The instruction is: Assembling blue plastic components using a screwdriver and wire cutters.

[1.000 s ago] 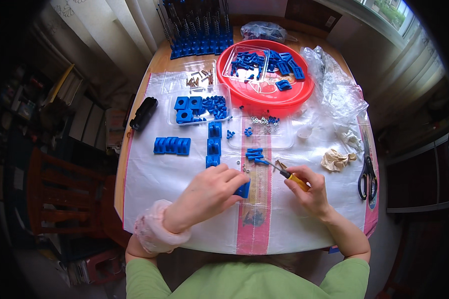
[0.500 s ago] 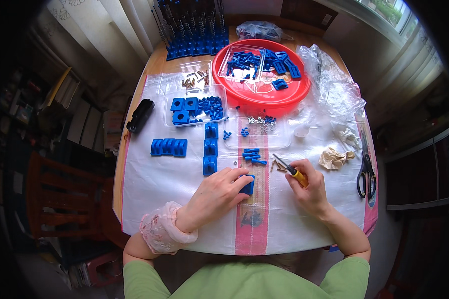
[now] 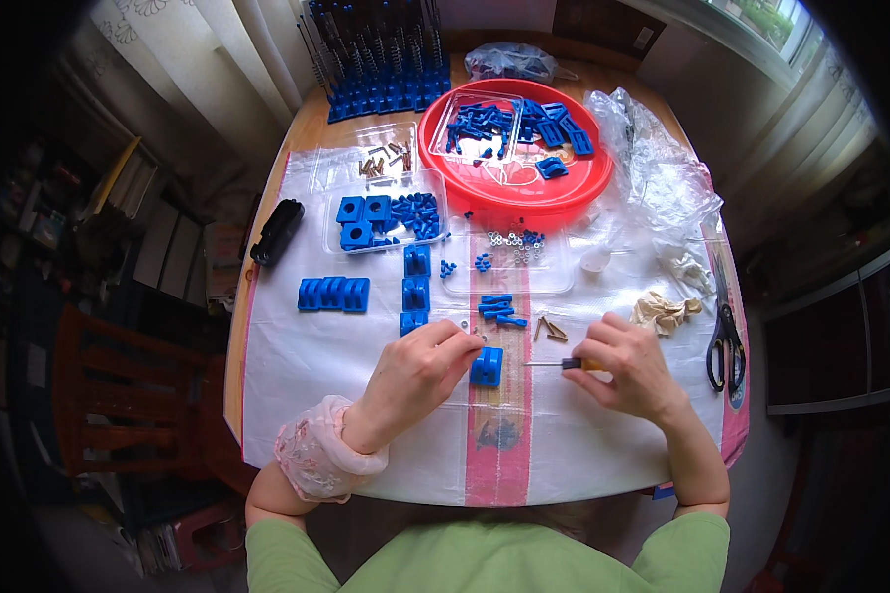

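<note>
My right hand (image 3: 631,368) is closed around a small screwdriver (image 3: 571,364) with a black and yellow handle, its thin shaft level and pointing left. A blue plastic block (image 3: 486,370) with raised ridges lies on the table left of the tip, apart from it. Just above the block's upper edge, the thumb and fingertips of my left hand (image 3: 413,368) are pinched together. What they hold, if anything, is too small to make out. Beyond the block lie several blue plastic pieces (image 3: 497,308), with a few brass-coloured pins (image 3: 552,331) to their right.
More blue blocks stand in a column (image 3: 416,294) and a row (image 3: 333,294). Behind are a clear tray (image 3: 386,243) of blue parts, another clear tray (image 3: 455,282) with small nuts, and a red basin (image 3: 588,183). Scissors (image 3: 728,346) and crumpled paper (image 3: 666,312) lie right.
My left hand has lifted off the blue block, its fingertips now pinched above it. My right hand has turned the screwdriver from pointing up-left to level, toward the block.
</note>
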